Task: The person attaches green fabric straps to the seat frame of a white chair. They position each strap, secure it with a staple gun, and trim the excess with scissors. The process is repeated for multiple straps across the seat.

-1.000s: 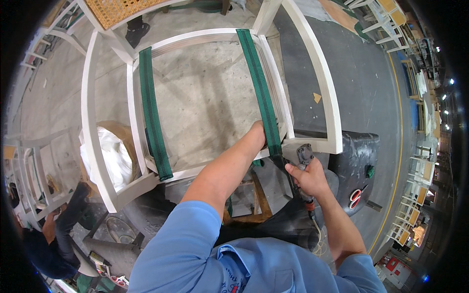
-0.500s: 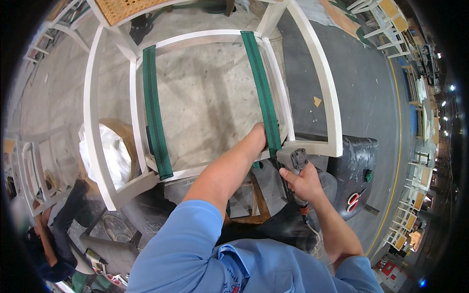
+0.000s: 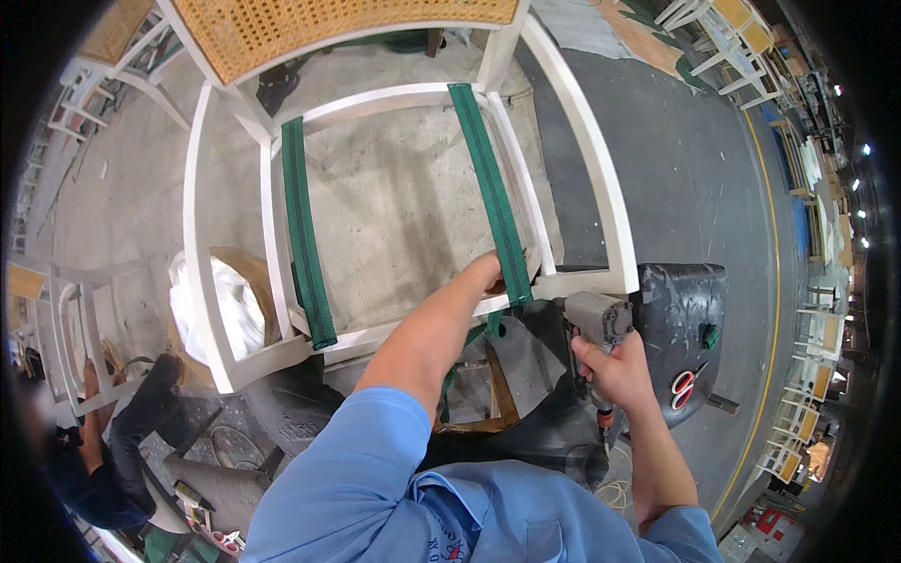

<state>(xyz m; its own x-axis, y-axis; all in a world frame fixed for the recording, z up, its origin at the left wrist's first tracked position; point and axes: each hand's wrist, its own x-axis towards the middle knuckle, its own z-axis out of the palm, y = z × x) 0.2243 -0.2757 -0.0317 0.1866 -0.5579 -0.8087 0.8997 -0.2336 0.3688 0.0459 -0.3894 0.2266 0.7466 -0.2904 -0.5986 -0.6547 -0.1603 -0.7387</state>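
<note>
A white chair frame [image 3: 601, 169] with a woven cane back [image 3: 347, 33] stands before me, its seat open. Two green webbing straps run across the opening from far rail to near rail: a left strap [image 3: 302, 235] and a right strap [image 3: 490, 188]. My left hand [image 3: 492, 272] reaches through the seat opening beside the right strap's near end; its fingers are hidden behind the strap and rail. Just right of that end, my right hand [image 3: 615, 366] grips a grey staple gun [image 3: 601, 317] by its handle, with an air hose fitting below.
At right, red-handled scissors [image 3: 683, 387] lie on a black padded surface [image 3: 671, 291]. A white bag [image 3: 221, 305] stands beyond the chair's left arm. Another person [image 3: 99, 450] works on a chair frame at lower left. Rows of chairs [image 3: 812, 366] line the right side.
My right hand has drawn the staple gun away to the right from the strap's near end. The chair sits slightly lower in view, and my left hand stays by the strap.
</note>
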